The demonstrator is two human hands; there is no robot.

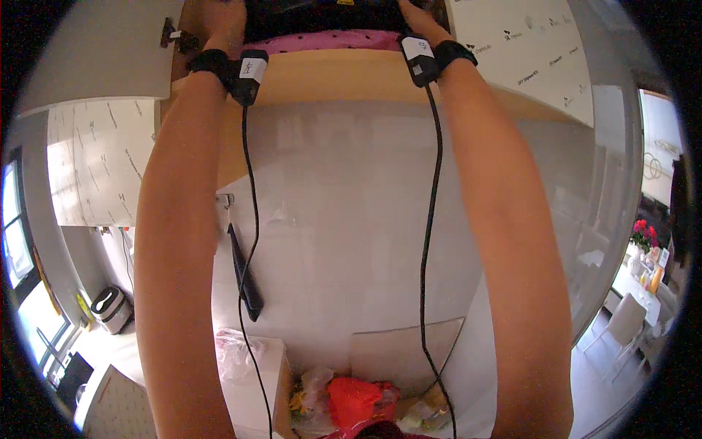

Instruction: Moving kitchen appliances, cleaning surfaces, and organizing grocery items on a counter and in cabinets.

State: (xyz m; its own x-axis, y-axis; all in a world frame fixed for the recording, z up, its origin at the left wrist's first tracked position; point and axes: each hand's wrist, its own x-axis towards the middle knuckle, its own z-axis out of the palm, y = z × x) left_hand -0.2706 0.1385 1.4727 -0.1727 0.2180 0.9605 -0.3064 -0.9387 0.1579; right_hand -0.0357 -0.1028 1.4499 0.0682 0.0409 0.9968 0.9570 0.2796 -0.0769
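At the top edge, a black object (pixel 323 19) with a yellow warning mark is partly in view, its upper part cut off. My left hand (pixel 225 19) is against or close beside its left side. On the opposite side is my right hand (pixel 414 16), seen only in part. The fingers of both hands are out of view, so their grip does not show. Pink dotted cloth (pixel 329 41) lies under the black object, on the wooden cabinet's front edge (pixel 329 77). Black wrist-worn devices (pixel 249 77) with cables are strapped to both wrists.
Open cabinet doors (pixel 521 49) flank my arms; the left one (pixel 109 49) has a metal hinge. A dark long-handled item (pixel 247 274) hangs on the wall. Below are a white box-like surface (pixel 252 395), plastic bags and a red bag (pixel 354 400). Cables hang before me.
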